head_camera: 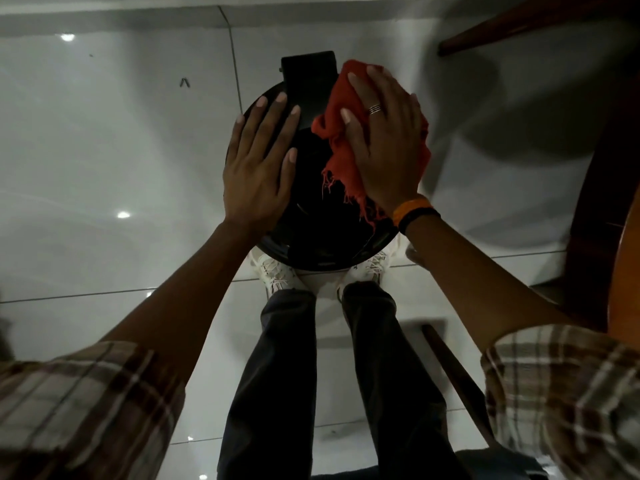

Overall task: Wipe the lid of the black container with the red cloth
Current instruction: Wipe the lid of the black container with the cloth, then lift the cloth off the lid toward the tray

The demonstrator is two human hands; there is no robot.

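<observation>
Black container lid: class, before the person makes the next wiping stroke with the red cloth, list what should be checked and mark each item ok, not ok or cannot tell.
1. Red cloth lies on the lid: ok.
2. Right hand presses flat on the cloth: ok.
3. Left hand rests on the lid's left side, steadying it: ok.
4. Lid seated shut on the container: cannot tell, the body is hidden beneath it.
5. Bare lid surface left to wipe at centre and near edge: ok.
6. Lid already clean where wiped: cannot tell, too dark.
</observation>
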